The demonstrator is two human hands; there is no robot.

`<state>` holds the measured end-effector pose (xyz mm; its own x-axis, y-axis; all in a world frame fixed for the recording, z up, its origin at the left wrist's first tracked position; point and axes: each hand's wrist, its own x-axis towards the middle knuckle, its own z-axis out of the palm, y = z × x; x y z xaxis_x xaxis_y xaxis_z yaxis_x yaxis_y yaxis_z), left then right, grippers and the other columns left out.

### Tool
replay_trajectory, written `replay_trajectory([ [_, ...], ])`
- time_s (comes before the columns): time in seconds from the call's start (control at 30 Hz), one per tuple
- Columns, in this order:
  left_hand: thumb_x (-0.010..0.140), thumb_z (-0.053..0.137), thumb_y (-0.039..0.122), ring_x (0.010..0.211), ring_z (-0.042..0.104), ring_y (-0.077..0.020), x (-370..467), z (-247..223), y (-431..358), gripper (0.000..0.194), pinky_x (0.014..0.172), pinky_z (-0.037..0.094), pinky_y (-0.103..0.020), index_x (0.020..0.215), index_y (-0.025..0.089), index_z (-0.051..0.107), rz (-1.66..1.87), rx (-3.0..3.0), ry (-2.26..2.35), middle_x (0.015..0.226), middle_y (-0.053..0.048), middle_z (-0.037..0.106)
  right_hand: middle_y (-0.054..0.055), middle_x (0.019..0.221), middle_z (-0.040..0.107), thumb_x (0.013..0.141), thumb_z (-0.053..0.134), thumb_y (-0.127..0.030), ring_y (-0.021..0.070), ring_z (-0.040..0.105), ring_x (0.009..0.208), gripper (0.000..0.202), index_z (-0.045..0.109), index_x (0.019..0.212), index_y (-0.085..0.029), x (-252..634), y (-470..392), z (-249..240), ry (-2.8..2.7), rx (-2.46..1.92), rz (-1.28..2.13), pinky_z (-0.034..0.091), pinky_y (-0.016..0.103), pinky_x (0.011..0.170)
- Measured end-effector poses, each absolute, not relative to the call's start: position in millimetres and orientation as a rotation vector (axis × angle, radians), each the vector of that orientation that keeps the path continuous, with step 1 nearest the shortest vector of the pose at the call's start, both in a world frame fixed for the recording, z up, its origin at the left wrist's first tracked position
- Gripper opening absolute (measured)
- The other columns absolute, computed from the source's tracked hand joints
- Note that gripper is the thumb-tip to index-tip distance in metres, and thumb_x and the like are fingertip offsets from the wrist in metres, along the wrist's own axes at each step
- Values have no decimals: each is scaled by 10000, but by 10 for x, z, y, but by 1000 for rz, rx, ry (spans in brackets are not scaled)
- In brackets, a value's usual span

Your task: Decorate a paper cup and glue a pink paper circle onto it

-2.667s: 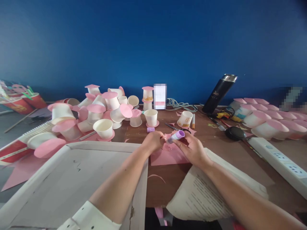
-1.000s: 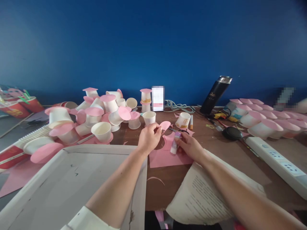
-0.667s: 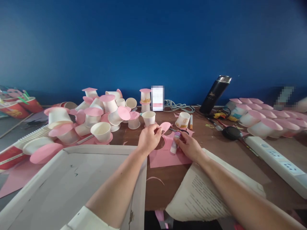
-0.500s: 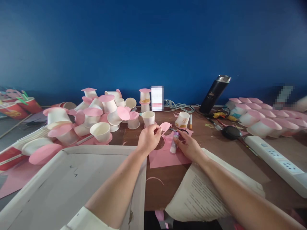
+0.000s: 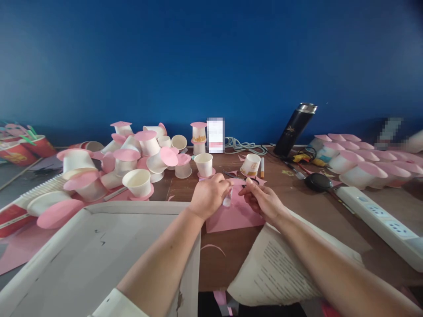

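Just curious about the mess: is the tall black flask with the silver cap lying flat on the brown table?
No, the tall black flask with the silver cap stands upright at the back of the brown table.

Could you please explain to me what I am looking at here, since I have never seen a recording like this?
The picture comes from a camera worn on a person's head, looking down at their own bare hands; there is no machine. The left hand closes its grip on a small white glue stick. The right hand is beside it, fingers pinched; whether it holds anything I cannot tell. Both are over a pink paper sheet on the brown table. Around them lie white paper cups with pink discs, a black flask, a power strip and a printed booklet.
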<state>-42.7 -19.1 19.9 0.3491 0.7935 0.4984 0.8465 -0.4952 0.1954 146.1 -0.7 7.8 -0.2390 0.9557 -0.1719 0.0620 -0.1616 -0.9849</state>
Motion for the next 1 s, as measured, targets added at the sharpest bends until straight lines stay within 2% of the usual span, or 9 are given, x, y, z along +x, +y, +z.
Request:
replay_trajectory([
  [0.17,919,398,232,744,534,-160,-367,231,-225,265,583,376,-254,935,220,662,-722,-2452,-1346,799,-40,576,-53,495,428,696,673,-563,22,249,364,430,567,674,-146,1450,3,78,-1192,-1198,1625,103,189,339],
  [0.23,911,415,217,792,539,-165,-345,230,-223,260,646,416,-265,1046,236,636,-858,-2446,-1334,849,-40,585,-63,479,425,639,747,-482,18,237,364,397,508,637,-165,1446,-2,93,-1128,-1159,1637,98,186,338],
  [0.33,877,448,168,864,551,-163,-336,216,-192,334,754,452,-286,1188,218,560,-1276,-2335,-1500,973,-64,591,-73,465,416,624,767,-438,17,224,359,390,476,650,-181,1443,-11,115,-1056,-1135,1625,81,187,337],
  [0.4,854,487,198,821,564,-150,-344,207,-161,309,763,464,-284,1150,184,575,-1573,-2213,-1725,968,-74,601,-76,467,412,643,756,-440,18,225,360,375,490,679,-178,1444,-13,121,-1054,-1120,1617,76,188,340],
  [0.47,835,536,300,768,576,-145,-354,202,-134,277,745,468,-279,1063,163,611,-1782,-2152,-1993,913,-68,629,-77,474,414,658,748,-441,19,229,364,365,501,696,-175,1446,-14,121,-1068,-1108,1611,80,189,343],
  [0.6,803,546,473,699,586,-145,-342,194,-112,364,658,446,-262,924,152,668,-1960,-2394,-2416,806,-53,665,-81,465,396,662,741,-464,24,238,375,381,495,685,-175,1446,-26,118,-1095,-1110,1604,86,192,349],
  [0.77,752,607,452,542,504,-98,-297,164,-112,359,528,378,-230,891,129,682,-2211,-2521,-2533,687,-29,632,-85,471,371,671,730,-479,27,235,388,379,511,691,-169,1441,-41,116,-1141,-1100,1620,100,194,364],
  [1.0,736,637,392,530,500,-93,-288,171,-109,274,535,381,-225,824,138,689,-2190,-2437,-2552,656,-16,634,-94,472,346,660,728,-484,25,210,382,415,436,645,-189,1418,-65,152,-1118,-1089,1728,81,197,366],
])
